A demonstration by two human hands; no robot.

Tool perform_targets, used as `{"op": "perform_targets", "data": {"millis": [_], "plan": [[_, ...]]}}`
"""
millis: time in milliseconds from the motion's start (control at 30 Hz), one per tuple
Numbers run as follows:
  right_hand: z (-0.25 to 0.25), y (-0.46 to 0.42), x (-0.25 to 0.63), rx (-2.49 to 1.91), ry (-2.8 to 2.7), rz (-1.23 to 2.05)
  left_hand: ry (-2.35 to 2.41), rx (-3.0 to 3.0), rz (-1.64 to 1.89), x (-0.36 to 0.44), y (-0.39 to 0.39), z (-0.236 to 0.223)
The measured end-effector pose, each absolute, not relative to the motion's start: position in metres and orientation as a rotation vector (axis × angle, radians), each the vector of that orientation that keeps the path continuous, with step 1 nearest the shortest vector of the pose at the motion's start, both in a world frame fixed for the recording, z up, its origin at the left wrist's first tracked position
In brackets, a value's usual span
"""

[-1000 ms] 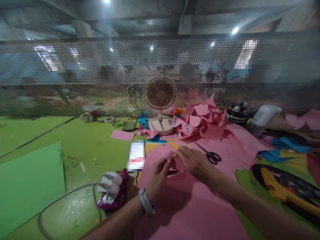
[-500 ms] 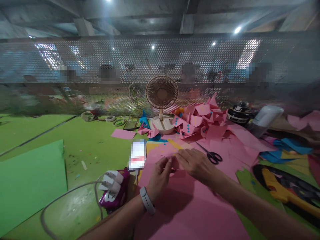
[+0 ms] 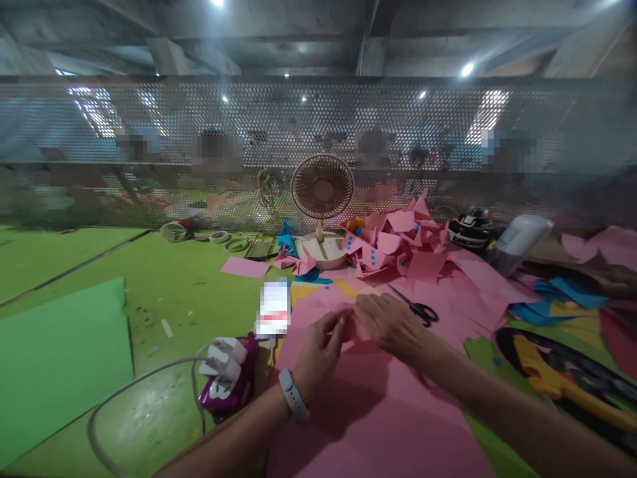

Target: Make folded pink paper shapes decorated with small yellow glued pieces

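A small piece of pink paper (image 3: 352,325) is pinched between my two hands, above a large pink sheet (image 3: 383,411) that lies on the table. My left hand (image 3: 320,348) closes thumb and forefinger on its left side; a pale watch band circles that wrist. My right hand (image 3: 391,323) is closed over its right side, back of the hand upward, hiding most of the fold. Black-handled scissors (image 3: 423,313) lie just beyond my right hand. Behind them rises a heap of folded pink paper shapes (image 3: 393,239), some dotted with blue.
A fan (image 3: 322,192) stands at the back before a perforated metal screen (image 3: 223,199). Left are a lit phone (image 3: 273,309), a purple power block (image 3: 229,392) with its cable, and green paper (image 3: 64,358). At right lie a black tray (image 3: 507,345) with a yellow tool (image 3: 552,378).
Both hands stay on the small pink paper with only slight finger movement. The view has shifted a little, so things at the right appear slightly further left.
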State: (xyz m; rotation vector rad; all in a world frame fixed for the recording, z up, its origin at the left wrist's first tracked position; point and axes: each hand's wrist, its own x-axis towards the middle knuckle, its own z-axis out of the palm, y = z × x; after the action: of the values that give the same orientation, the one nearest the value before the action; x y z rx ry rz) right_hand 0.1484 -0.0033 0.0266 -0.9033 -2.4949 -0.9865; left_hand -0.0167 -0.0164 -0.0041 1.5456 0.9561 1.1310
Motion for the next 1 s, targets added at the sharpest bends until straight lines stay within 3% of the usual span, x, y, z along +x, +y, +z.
{"op": "perform_targets", "data": {"millis": [167, 400, 500, 800, 1000], "plan": [[0.028, 0.002, 0.151, -1.052, -2.441, -0.670, 0.877, 1.345, 1.131, -0.016, -0.015, -0.005], [0.047, 0.005, 0.155, -1.163, -1.877, 0.631, 0.805, 1.094, 1.145, -0.015, -0.015, -0.001], [0.049, 0.002, 0.154, -1.190, -1.722, 1.024, 0.792, 1.029, 1.138, -0.014, -0.015, 0.000], [0.048, 0.004, 0.156, -1.243, -1.587, 1.209, 0.751, 0.824, 1.511, -0.024, -0.002, 0.008], [0.044, 0.004, 0.155, -1.256, -1.545, 1.256, 0.742, 0.810, 1.442, -0.022, -0.005, 0.007]]}}
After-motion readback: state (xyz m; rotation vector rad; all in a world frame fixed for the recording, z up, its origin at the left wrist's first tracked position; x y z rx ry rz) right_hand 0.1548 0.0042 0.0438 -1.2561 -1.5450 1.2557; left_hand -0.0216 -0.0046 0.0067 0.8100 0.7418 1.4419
